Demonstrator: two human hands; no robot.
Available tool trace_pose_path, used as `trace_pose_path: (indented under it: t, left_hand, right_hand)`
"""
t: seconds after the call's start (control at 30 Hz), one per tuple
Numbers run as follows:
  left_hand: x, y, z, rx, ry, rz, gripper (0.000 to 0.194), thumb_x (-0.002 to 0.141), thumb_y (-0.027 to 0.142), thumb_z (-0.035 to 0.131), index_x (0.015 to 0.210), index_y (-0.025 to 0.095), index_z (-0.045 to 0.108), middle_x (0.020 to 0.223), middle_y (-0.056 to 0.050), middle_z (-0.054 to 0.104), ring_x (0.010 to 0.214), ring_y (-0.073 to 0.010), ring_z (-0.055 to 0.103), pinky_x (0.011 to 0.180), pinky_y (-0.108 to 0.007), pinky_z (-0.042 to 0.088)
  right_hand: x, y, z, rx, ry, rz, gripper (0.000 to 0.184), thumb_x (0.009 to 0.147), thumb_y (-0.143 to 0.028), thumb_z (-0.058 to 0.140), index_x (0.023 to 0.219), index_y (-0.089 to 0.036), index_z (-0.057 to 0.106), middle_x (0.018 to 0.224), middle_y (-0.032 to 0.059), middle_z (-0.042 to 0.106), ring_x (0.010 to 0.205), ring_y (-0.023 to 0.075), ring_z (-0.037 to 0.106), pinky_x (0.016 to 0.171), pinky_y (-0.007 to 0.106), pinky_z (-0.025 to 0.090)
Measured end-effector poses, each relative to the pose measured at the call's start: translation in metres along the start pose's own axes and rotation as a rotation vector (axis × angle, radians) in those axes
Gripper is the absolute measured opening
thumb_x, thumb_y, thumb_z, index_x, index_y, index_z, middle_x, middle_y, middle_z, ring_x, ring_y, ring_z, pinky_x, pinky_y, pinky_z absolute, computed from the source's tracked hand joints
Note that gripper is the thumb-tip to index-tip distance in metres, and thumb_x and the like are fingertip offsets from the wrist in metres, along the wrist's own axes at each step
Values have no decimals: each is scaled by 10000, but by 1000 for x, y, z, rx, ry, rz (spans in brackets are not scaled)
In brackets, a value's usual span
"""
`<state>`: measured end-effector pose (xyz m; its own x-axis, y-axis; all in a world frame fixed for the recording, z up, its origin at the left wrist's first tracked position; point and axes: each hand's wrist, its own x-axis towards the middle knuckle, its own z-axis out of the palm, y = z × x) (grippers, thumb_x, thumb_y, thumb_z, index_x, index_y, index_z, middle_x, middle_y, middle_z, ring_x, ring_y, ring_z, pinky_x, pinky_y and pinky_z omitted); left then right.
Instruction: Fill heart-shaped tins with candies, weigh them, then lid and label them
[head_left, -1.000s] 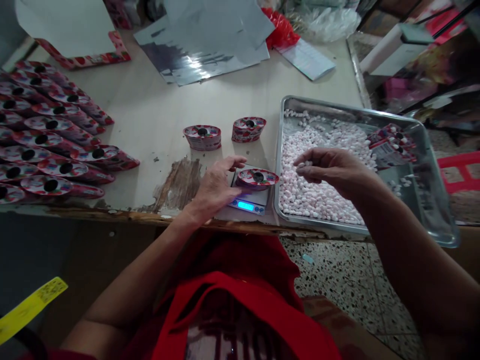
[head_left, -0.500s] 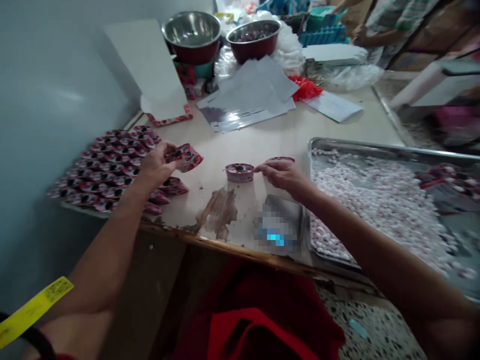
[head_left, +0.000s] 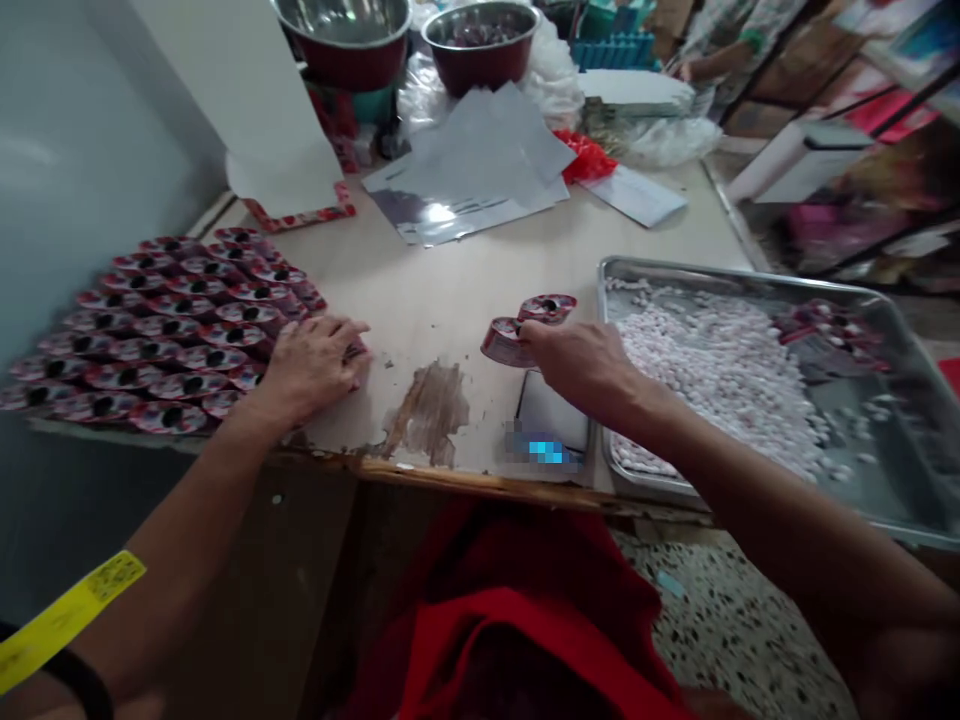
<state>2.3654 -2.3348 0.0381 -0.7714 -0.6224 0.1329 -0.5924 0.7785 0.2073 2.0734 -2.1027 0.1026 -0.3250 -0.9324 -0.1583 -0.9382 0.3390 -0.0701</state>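
One oval pack (head_left: 501, 347) is pinched at its right end by the right hand (head_left: 581, 368), near the middle of the desk (head_left: 420, 290); a second pack (head_left: 550, 307) stands just beyond. At left, the left hand (head_left: 311, 362) curls over a half-hidden pack (head_left: 361, 366) beside the rows of packs (head_left: 180, 330); its grip cannot be told. Tops are red and white with dark round holes. The display on the scale (head_left: 553, 408) is blurred.

A smooth grey-blue wall (head_left: 82, 90) stands along the left, catching a soft patch of light (head_left: 26, 150). Beside it is a pale table (head_left: 420, 285), its near edge (head_left: 457, 483) chipped to bare wood. Speckled floor (head_left: 757, 610) shows at the near right.
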Motion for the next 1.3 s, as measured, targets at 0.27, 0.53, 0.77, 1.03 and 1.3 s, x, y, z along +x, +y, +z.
trace_pose_path:
  t: [0.27, 0.53, 0.77, 1.03, 1.3]
  left_hand:
    - [-20, 2, -10, 198, 162, -66, 499, 1063, 372, 539, 1548, 253, 534, 1699, -165, 412, 1526, -377, 371, 1255, -705, 172]
    - [-23, 124, -9, 27, 362, 175, 493, 927, 344, 790, 1403, 294, 671, 1568, -116, 588, 1470, -391, 522, 1277, -664, 301]
    - [-16, 184, 14, -205, 289, 235, 495, 903, 266, 812, 1372, 358, 682, 1476, -69, 643, 1404, -372, 584, 1288, -648, 341]
    - [-12, 213, 21, -476, 124, 177, 601, 867, 233, 863, 1426, 259, 646, 1382, -69, 720, 1252, -258, 705, 1169, -432, 546]
    - [-7, 228, 44, -743, 10, 11, 731, 769, 209, 920, 1432, 261, 617, 1294, -58, 762, 1160, -232, 728, 1028, -401, 602]
  right_hand:
    - [-98, 11, 17, -115, -90, 31, 294, 1038, -158, 463, 1204, -202, 702, 909, 150, 793, 748, 277, 729, 622, 330, 348]
    - [-98, 98, 16, 1201, 147, 333, 257, 1011, -375, 651, 816, -222, 585, 714, 10, 591, 611, 136, 524, 577, 256, 445]
    - [-103, 158, 37, 1772, 99, 858, 379, 754, 89, 601, 977, -196, 714, 1036, 87, 721, 856, 137, 699, 688, 174, 622]
    - [-101, 141, 39, 1685, -55, 607, 138, 835, -197, 875, 932, -201, 777, 886, 59, 749, 729, 119, 668, 623, 197, 595]
    - [-85, 106, -4, 1518, -215, 239, 267, 816, -272, 906, 1025, -165, 778, 776, 20, 717, 649, 104, 613, 595, 234, 497]
